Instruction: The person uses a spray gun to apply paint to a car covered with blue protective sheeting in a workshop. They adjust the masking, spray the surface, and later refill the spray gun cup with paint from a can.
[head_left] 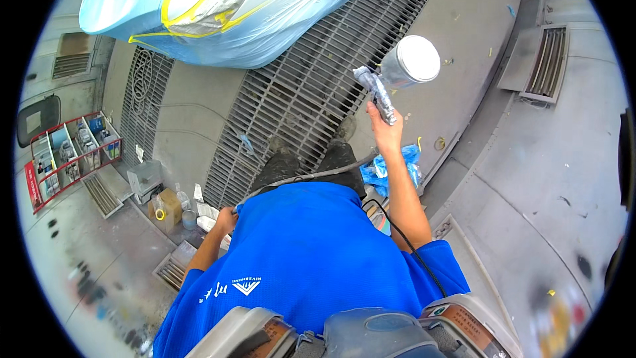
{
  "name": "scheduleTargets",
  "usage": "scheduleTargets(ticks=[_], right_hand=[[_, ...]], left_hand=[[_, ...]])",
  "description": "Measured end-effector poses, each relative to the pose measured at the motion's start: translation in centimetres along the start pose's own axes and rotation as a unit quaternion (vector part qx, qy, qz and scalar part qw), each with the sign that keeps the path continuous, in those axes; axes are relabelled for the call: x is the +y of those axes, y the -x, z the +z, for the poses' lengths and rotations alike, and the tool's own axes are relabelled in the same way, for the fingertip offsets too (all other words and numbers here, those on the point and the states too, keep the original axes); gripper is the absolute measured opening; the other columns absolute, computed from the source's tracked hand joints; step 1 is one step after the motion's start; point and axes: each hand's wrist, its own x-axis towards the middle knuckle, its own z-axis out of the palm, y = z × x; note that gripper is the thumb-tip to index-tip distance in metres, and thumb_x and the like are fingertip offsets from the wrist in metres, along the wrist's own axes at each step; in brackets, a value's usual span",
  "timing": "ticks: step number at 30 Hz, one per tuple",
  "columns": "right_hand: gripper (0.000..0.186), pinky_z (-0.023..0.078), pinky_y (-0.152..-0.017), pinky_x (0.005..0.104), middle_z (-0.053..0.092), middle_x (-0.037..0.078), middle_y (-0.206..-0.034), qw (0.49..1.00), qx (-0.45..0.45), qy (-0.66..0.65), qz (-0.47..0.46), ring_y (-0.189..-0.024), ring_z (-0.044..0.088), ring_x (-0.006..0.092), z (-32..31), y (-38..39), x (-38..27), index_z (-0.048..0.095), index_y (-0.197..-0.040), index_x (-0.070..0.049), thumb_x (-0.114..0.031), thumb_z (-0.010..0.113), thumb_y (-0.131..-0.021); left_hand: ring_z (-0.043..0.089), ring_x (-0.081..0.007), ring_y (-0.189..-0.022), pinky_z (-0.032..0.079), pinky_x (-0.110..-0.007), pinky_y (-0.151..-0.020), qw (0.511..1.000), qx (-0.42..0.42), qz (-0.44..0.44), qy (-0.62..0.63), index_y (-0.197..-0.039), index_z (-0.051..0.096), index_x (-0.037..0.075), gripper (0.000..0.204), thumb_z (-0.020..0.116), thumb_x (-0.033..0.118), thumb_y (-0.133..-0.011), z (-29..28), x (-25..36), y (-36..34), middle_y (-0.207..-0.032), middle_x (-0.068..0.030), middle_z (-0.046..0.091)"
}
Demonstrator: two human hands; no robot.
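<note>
My right hand (386,129) is closed round the handle of a paint spray gun (376,89), held out ahead of me to the right. The gun's body looks wrapped in crinkled silvery covering, and a cup with a round white lid (419,58) sits on it. A grey air hose (318,174) runs across the front of my body from near my right forearm to my left side. There my left hand (227,219) is closed on the hose at waist height; its fingers are partly hidden. Ahead to the left stands a rounded body wrapped in blue film (218,50) with yellow tape.
Floor grating (318,59) lies under my feet. To the left are a red-framed rack (73,159) of cans and bottles, a metal box (144,179) and a cardboard box (165,210). Crumpled blue plastic (401,169) lies by my right forearm. A vent (548,63) is at the right wall.
</note>
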Motion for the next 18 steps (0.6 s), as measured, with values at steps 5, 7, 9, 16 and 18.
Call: scheduleTargets(ticks=[5,7,9,16,18], right_hand=[[0.024,0.041,-0.061,0.0244,0.056,-0.004,-0.073,1.000,-0.027,0.007,-0.003,-0.069,0.046,0.0053,-1.3,-1.9,-0.1,0.068,-0.095,0.001,-0.021,0.073,-0.087],[0.024,0.042,-0.060,0.0243,0.058,-0.004,-0.073,0.999,-0.036,-0.006,-0.005,-0.068,0.047,0.0052,-1.4,-3.1,0.0,0.068,-0.093,0.001,-0.021,0.073,-0.087],[0.023,0.042,-0.059,0.0242,0.060,-0.003,-0.074,0.998,-0.046,-0.033,-0.008,-0.066,0.049,0.0050,-1.6,-4.4,-0.1,0.068,-0.092,0.001,-0.021,0.073,-0.087],[0.023,0.034,-0.046,0.0231,0.055,-0.004,-0.060,0.997,-0.042,-0.071,-0.005,-0.050,0.044,0.0039,1.0,-14.7,1.3,0.068,-0.080,-0.005,-0.025,0.068,-0.091],[0.018,0.034,-0.046,0.0220,0.060,-0.002,-0.067,0.995,-0.052,-0.077,-0.038,-0.050,0.044,0.0042,2.4,-18.9,4.0,0.067,-0.090,-0.004,-0.022,0.065,-0.092]], left_hand=[[0.064,-0.0239,-0.064,0.048,-0.042,-0.061,1.000,-0.001,-0.025,0.010,-0.090,0.068,-0.001,0.017,0.064,0.016,-0.086,1.8,1.2,1.1,-0.070,-0.0192,0.066],[0.064,-0.0243,-0.065,0.048,-0.042,-0.062,0.999,0.011,-0.039,0.017,-0.090,0.067,-0.001,0.020,0.063,0.018,-0.087,2.2,2.4,1.5,-0.070,-0.0182,0.066],[0.065,-0.0257,-0.066,0.048,-0.042,-0.063,0.998,0.009,-0.053,0.013,-0.089,0.068,-0.001,0.022,0.063,0.021,-0.087,2.6,3.5,1.4,-0.070,-0.0179,0.066],[0.067,-0.0353,-0.072,0.050,-0.045,-0.065,0.983,-0.005,-0.147,-0.111,-0.087,0.070,0.003,0.035,0.063,0.037,-0.088,1.2,15.5,0.0,-0.073,-0.0214,0.066],[0.066,-0.0384,-0.075,0.050,-0.048,-0.067,0.976,0.019,-0.153,-0.155,-0.085,0.071,0.005,0.038,0.062,0.041,-0.088,1.4,16.9,-1.6,-0.075,-0.0230,0.066]])
